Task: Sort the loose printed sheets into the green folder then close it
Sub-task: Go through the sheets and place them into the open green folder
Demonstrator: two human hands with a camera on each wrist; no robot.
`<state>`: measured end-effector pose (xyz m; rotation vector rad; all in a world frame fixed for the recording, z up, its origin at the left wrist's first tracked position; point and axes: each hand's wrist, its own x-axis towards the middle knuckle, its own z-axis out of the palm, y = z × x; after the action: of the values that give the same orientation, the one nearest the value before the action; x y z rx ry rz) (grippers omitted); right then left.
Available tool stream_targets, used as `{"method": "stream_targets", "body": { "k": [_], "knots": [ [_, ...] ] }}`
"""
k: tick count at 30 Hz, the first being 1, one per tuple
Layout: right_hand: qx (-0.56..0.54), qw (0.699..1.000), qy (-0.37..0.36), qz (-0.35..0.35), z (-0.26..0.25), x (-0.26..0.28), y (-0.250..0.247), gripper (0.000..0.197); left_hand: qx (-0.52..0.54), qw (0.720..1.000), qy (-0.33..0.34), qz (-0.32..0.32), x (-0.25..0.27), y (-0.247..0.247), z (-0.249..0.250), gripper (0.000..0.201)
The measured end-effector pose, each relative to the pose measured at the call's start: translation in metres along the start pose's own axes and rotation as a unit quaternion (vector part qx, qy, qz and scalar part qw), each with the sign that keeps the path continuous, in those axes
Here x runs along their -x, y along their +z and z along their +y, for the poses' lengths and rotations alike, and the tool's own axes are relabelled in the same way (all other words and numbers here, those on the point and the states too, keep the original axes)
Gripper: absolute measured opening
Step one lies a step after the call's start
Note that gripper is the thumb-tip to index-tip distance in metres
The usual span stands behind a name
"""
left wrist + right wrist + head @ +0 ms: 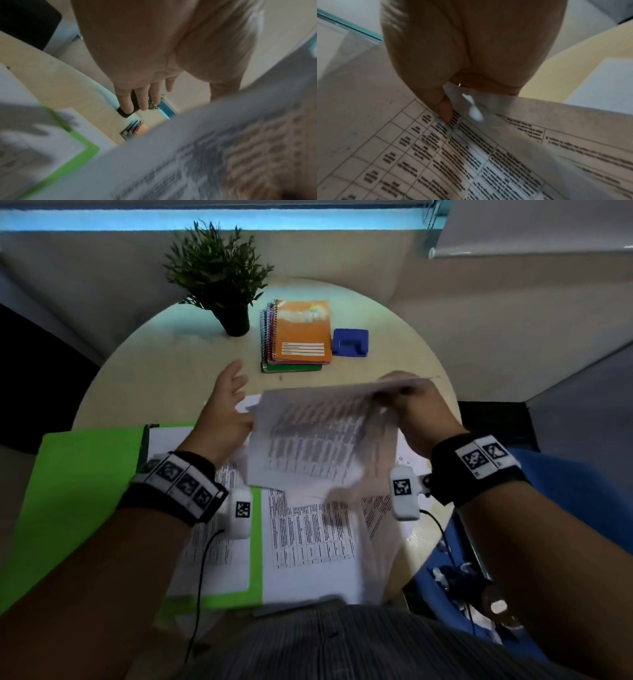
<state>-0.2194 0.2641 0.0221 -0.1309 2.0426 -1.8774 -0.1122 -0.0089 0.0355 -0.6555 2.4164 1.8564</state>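
A green folder lies open at the near left of the round table, with printed sheets on its right half. My right hand pinches the far corner of a lifted printed sheet, thumb on the print. The sheet hangs blurred above more loose sheets by the folder's right edge. My left hand hovers beside the lifted sheet's left edge with fingers straight and spread, holding nothing. In the left wrist view the lifted sheet fills the lower right and the folder edge shows.
A potted plant stands at the table's back. A stack of spiral notebooks with an orange one on top lies behind the sheets, with a blue hole punch to its right. A blue chair stands at the right.
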Motion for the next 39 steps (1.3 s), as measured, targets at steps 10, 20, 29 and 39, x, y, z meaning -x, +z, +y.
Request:
{"method": "stream_targets", "body": {
  "k": [10,20,29,39],
  "knots": [
    [-0.05,0.994,0.089,0.042,-0.001,-0.01,0.028,0.031,0.276,0.96,-0.031,0.018,0.03,0.007,-0.009,0.075],
    [0.108,0.968,0.222,0.041,0.069,0.001,0.062,0.036,-0.06,0.971,-0.162,0.164,0.041,-0.021,-0.091,0.031],
    [0.206,0.936,0.282,0.043,0.108,0.022,0.076,0.057,-0.053,0.942,-0.275,0.183,0.069,-0.039,-0.149,0.026],
    [0.261,0.933,0.217,0.116,0.11,0.028,0.042,0.023,0.013,0.947,-0.252,0.199,0.07,-0.05,-0.162,0.031]
  ]
}}
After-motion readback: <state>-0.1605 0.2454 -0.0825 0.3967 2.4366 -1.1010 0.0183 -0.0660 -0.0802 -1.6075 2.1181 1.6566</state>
